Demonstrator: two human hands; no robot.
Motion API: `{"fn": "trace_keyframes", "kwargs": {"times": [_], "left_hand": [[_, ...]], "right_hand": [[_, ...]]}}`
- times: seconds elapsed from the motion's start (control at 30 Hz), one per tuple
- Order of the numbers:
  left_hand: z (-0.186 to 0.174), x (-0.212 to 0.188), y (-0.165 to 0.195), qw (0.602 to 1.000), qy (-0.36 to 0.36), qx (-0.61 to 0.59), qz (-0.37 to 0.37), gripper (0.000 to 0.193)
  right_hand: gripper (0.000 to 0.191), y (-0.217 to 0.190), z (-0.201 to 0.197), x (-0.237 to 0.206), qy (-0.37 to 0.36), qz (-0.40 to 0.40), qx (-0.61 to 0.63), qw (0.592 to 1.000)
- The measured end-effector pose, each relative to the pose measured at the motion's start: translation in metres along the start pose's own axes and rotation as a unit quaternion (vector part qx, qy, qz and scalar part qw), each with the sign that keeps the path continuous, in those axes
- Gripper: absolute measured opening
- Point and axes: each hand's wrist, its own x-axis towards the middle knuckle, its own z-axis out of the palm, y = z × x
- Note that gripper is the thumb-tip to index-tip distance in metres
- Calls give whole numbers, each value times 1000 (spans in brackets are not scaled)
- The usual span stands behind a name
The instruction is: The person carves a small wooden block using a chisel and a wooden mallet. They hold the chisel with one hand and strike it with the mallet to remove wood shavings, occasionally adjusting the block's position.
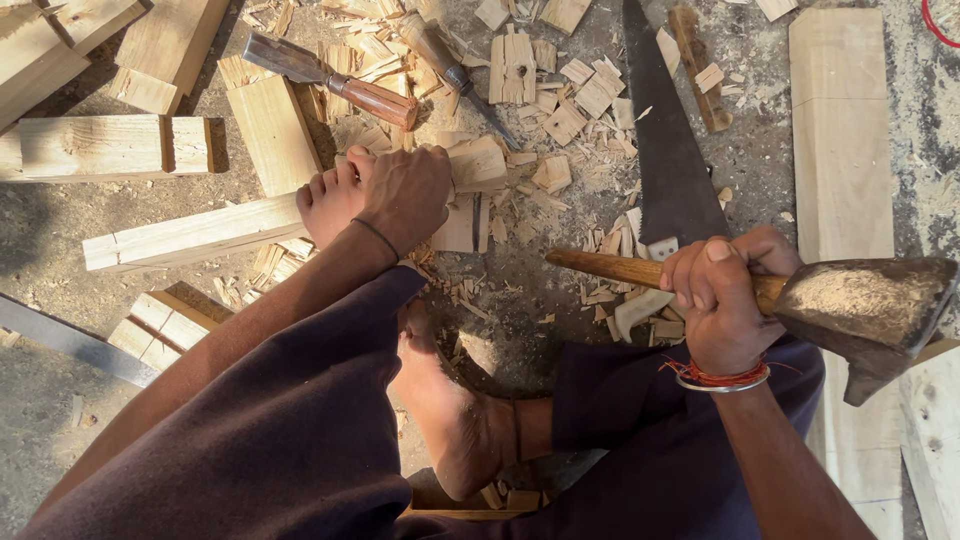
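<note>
**Adze up, left hand and foot pinning the batten**

Fingers [712, 285] of the right hand [722, 300] were wrapped tight round the wooden handle of the adze [868, 310], right of centre; its long axis ran left-right, iron head at the right edge. Left hand [405, 195], fingers curled and pressed down, sat at centre frame on a wood block [475, 165] at the near end of the long batten [190, 235]. Batten's axis ran from centre out to the left, slightly rising to the right. Bare foot [330, 205] was touching the left hand, toes on the batten. Workpiece lay up-left of the adze head, left hand nearer. Outward: chisel [335, 82] in the upper left, handsaw [665, 150] at upper centre, wood chips [560, 100] scattered, a plank [840, 130] at upper right.
</note>
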Motion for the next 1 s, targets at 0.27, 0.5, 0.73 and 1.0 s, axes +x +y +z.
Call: {"fn": "trace_keyframes", "kwargs": {"times": [0.27, 0.5, 0.73, 1.0], "left_hand": [[-10, -12, 14, 996, 62, 56, -6, 34], [-29, -8, -10, 952, 179, -249, 9, 41], [-60, -2, -157, 949, 162, -62, -264, 56], [6, 11, -189, 914, 146, -85, -370, 66]], "right_hand": [[28, 5, -3, -3, -12, 1, -18, 1000], [26, 3, 5, 1, -10, 14, -53, 998], [21, 7, 12, 6, 71, 44, -111, 990], [43, 49, -39, 9, 6, 98, -104, 990]]}}
